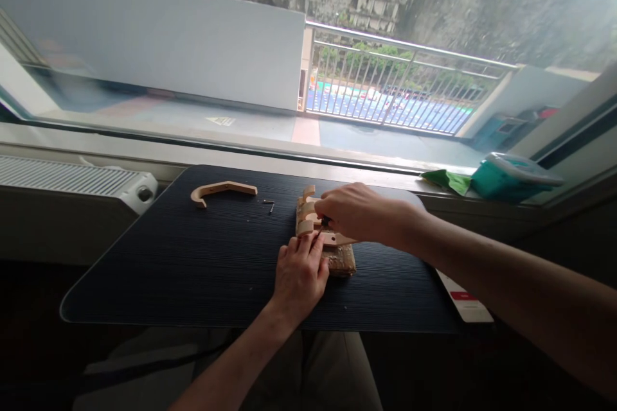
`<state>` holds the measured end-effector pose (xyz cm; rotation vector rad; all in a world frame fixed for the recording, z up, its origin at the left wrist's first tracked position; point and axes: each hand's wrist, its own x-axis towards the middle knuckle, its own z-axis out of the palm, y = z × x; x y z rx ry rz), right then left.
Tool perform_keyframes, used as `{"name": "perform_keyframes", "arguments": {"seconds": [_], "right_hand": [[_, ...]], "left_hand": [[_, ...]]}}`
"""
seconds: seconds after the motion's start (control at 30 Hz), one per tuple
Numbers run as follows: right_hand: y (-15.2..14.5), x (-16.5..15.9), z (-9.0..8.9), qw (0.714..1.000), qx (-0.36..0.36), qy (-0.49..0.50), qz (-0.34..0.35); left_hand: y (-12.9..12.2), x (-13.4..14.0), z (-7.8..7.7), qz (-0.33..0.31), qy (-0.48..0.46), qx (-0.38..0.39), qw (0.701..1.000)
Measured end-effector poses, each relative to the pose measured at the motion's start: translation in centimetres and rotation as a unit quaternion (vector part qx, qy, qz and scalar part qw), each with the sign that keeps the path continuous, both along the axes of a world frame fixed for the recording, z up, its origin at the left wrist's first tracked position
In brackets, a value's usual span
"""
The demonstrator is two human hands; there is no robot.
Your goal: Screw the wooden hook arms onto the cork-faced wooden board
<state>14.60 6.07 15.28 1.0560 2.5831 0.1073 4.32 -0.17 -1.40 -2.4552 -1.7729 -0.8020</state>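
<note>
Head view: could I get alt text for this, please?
A person's right hand grips a dark tool; the left hand touches curved wooden pieces on a block, on a dark table by a window. A similar piece lies to the left.

The person's left forearm [241, 350] rose from the lower edge of the view, slanting away to the right, bare to the wrist. The left hand [301, 273] lay back upward, its fingers reaching forward close together, slightly bent, the thumb along its right side. The right forearm [482, 266], also bare, came in from the right edge and sloped up toward the middle. Its wrist was bent a little downward, and the right hand [354, 209] was curled in a grip, knuckles up, just beyond the left fingertips.
</note>
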Motion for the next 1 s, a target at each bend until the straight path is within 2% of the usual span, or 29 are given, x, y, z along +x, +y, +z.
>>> {"name": "perform_keyframes", "arguments": {"seconds": [0.1, 0.3, 0.43, 0.53, 0.63, 0.77, 1.0], "right_hand": [[0.6, 0.5, -0.7, 1.000, 0.004, 0.007, -0.025], [1.6, 1.5, -1.9, 0.992, 0.000, 0.053, -0.118], [0.7, 1.2, -1.4, 0.996, 0.032, 0.016, -0.083], [0.0, 0.9, -0.8, 0.999, 0.033, -0.001, -0.036], [0.0, 0.8, -0.5, 0.999, 0.031, 0.005, -0.019], [0.8, 0.9, -1.1, 0.999, 0.014, 0.018, -0.040], [1.8, 1.3, -2.2, 0.992, 0.009, 0.039, -0.116]], "left_hand": [[0.0, -0.1, 0.0, -0.002, 0.000, -0.004, 1.000], [0.0, 0.0, 0.1, -0.001, 0.000, -0.010, 1.000], [-0.1, 0.0, 0.0, -0.002, 0.001, -0.005, 1.000], [-0.1, 0.1, 0.0, 0.000, 0.002, -0.004, 1.000], [-0.1, 0.1, -0.1, 0.002, 0.005, -0.004, 1.000], [-0.1, 0.2, -0.1, 0.005, 0.008, -0.005, 1.000], [-0.1, 0.2, -0.1, 0.002, 0.002, -0.001, 1.000]]}}
